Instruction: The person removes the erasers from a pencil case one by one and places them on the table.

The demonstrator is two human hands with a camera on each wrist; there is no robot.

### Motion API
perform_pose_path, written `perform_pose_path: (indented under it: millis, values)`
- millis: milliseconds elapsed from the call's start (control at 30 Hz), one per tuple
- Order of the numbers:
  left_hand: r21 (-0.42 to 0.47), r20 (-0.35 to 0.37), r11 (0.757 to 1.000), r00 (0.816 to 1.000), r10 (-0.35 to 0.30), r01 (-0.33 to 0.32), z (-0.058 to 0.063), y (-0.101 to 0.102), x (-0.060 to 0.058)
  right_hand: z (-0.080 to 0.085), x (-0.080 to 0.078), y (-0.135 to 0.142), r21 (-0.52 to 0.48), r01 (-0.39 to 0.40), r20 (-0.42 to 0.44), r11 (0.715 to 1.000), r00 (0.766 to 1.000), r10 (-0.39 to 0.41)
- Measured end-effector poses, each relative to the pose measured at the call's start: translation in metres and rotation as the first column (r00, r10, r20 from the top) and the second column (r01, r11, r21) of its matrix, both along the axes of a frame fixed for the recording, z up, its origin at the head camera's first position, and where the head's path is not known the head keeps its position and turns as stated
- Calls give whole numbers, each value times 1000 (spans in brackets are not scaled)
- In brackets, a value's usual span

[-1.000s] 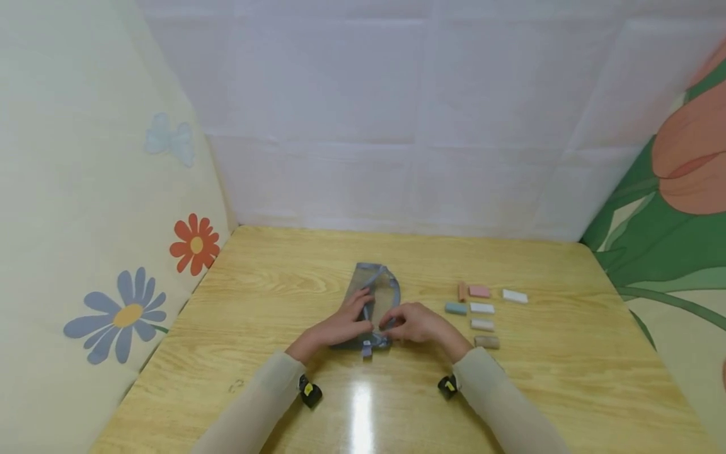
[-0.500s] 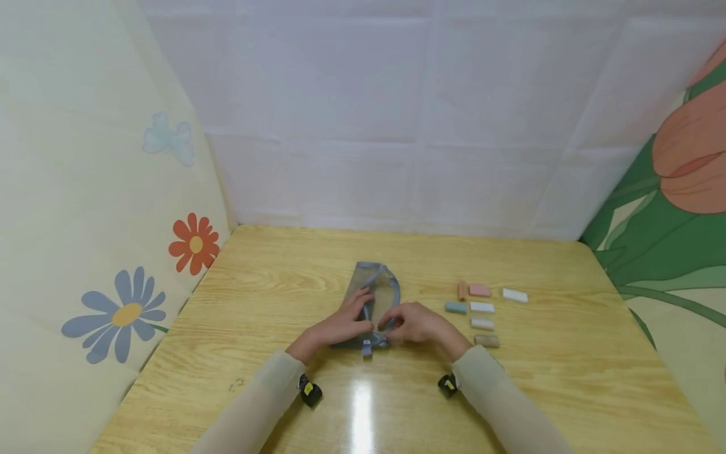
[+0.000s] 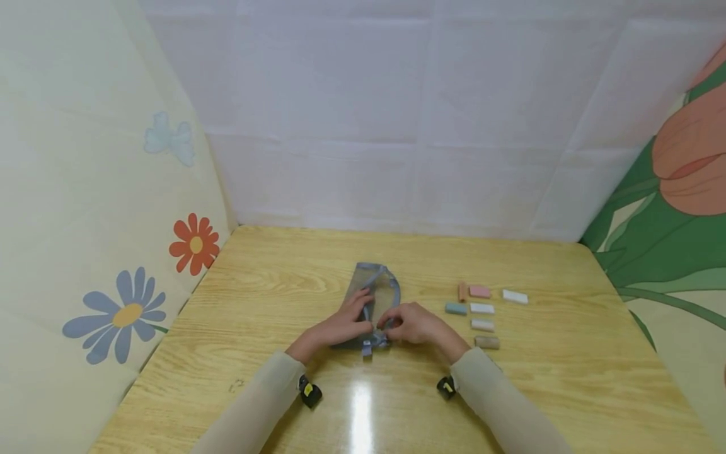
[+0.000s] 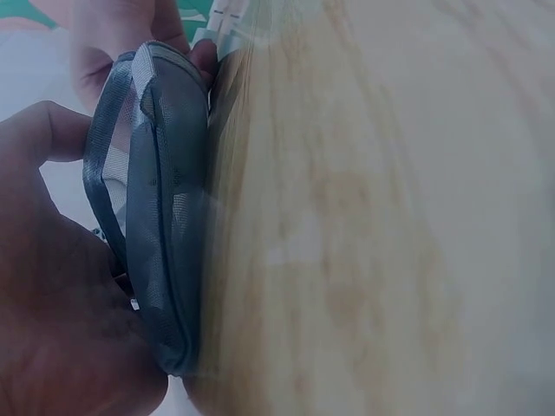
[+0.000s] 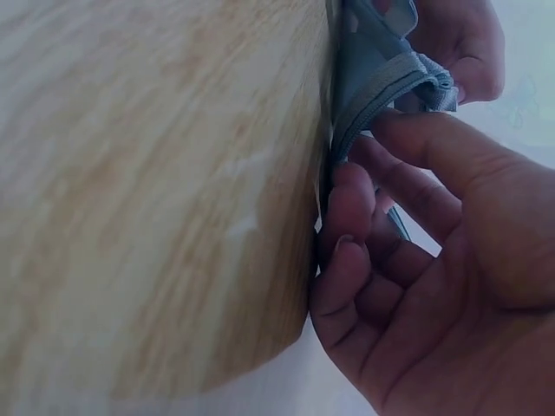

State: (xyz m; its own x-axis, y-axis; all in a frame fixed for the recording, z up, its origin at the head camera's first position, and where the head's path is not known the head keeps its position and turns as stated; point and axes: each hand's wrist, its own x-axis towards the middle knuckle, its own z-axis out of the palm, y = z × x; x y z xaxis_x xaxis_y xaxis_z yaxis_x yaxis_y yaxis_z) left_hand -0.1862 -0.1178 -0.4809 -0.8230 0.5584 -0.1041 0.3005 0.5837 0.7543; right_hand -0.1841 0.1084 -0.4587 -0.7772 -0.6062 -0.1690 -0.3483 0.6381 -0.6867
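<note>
A blue-grey mesh zip pouch (image 3: 357, 279) lies on the wooden table, its curved zippered edge (image 3: 397, 291) toward the right. My left hand (image 3: 342, 323) rests over its left part, fingers spread and thumb reaching toward the near corner. In the left wrist view the pouch (image 4: 178, 199) appears side-on, a strap looping up beside that hand. My right hand (image 3: 421, 323) pinches the near right end; the right wrist view shows the thumb on the zipper trim (image 5: 381, 95) and the other fingers curled by the tabletop. A small lavender tab (image 3: 367, 349) sticks out at the near edge.
Right of the pouch lie small blocks: orange (image 3: 462, 291), pink (image 3: 479, 291), teal (image 3: 456, 308), white (image 3: 481, 308), grey (image 3: 482, 325) and brown (image 3: 486, 342). Another white block (image 3: 515, 296) lies farther right. A white cloth (image 3: 340, 176) hangs behind the table.
My right hand's fingers have shifted very slightly to the left at the zippered end. The left hand, the pouch and the blocks keep their places.
</note>
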Motion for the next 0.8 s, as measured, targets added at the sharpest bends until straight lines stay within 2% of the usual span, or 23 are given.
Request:
perform_pose_path:
  millis: [433,800]
  values:
    - [3,4,1000,1000,-1,1,2,0,1,-4,0,-4,-4,-23,-51,1000,998,22]
    - [-9,-2,1000,1000,6,-6,1,1,1,-3,0,-2,-19,-13,-28,1000,1000,13]
